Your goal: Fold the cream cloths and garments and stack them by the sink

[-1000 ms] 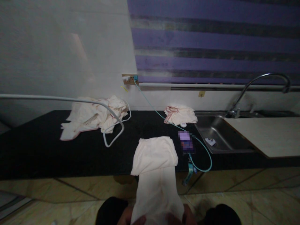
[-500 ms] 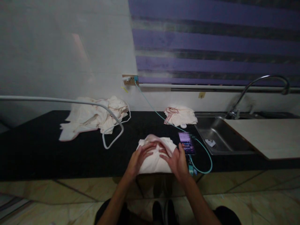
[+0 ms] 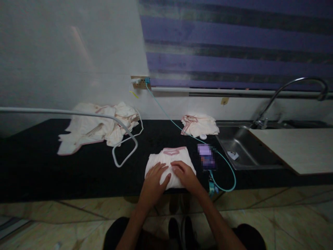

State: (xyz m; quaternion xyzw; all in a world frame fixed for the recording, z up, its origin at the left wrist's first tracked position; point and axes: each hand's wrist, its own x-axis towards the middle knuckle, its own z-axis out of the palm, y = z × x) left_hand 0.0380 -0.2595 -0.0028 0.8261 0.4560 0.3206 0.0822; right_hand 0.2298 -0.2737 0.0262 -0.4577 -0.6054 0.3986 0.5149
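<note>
Tiled kitchen wall with purple striped blind, behind the phone; black counter, beneath the phone. Phone: screen pixelated, lying flat, teal cable attached. Folded white cloth, pink trim at its far edge: on the counter, just left of the phone. Left hand: left of the phone, palm down on the folded white cloth, fingers extended, thumb spread. Right hand: between the left hand and the phone, fingers lightly bent on the same cloth, gripping nothing visible; the two hands near each other but apart. Second cloth, white with pink edging: behind the phone. Loose heap of white cloths: well left of the phone, crossed by a bent grey rod. Steel sink, curved faucet and pale board: right of the phone.
</note>
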